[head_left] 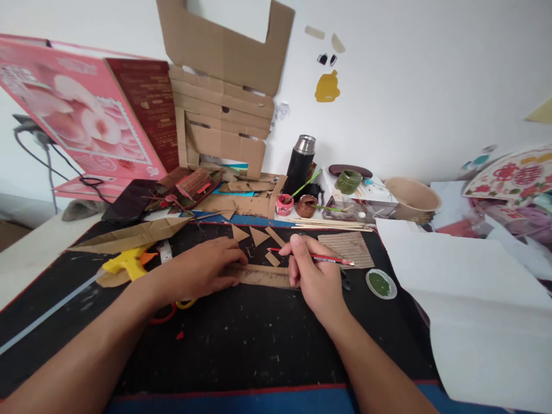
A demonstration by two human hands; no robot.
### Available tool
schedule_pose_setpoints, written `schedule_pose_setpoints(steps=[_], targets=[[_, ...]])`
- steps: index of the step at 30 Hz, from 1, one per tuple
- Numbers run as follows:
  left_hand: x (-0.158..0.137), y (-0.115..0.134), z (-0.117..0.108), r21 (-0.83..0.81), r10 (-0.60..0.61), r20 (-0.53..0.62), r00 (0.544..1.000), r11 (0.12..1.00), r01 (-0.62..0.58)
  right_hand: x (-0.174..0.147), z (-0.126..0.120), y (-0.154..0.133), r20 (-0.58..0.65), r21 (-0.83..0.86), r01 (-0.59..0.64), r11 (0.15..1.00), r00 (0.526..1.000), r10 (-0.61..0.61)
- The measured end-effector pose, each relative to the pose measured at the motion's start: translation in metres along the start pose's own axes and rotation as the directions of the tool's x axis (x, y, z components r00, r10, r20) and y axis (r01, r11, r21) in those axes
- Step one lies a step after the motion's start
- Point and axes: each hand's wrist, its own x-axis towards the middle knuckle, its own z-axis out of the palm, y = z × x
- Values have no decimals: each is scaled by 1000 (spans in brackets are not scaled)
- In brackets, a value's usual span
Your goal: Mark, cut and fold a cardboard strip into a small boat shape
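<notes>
A brown cardboard strip (265,276) with faint marks along its upper part lies flat on the black mat (241,351). My left hand (207,265) grips its left end, thumb at the near edge and bent fingers at the far side. Between the fingers of my right hand (317,276) is a red and black pencil (332,260), tilted nearly level with its tip to the left. That hand's lower fingers touch the strip's right end. Small cut cardboard triangles (259,236) and a short cardboard piece (272,259) lie just beyond the strip.
Left are a yellow glue gun (129,263) with a long glue stick and scissors (166,315), partly under my left arm. Right are a corrugated piece (347,248), a lid with green paint (381,284) and white paper (466,276). Paint jars (307,206) and a thermos (299,164) stand behind.
</notes>
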Motion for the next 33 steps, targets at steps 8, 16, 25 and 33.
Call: schedule_pose_setpoints(steps=[8, 16, 25, 33], targets=[[6, 11, -5, -51, 5, -276, 961, 999, -20, 8, -4, 2, -54, 25, -4, 1000, 999, 6], [36, 41, -10, 89, -62, -75, 995, 994, 69, 7, -2, -2, -63, 40, 29, 999, 998, -27], [78, 31, 14, 86, -66, -5, 998, 994, 66, 18, -9, -2, -134, 51, 26, 998, 991, -19], [85, 27, 19, 78, -188, 17, 982, 979, 186, 22, -14, 0, -150, 77, 59, 995, 988, -47]])
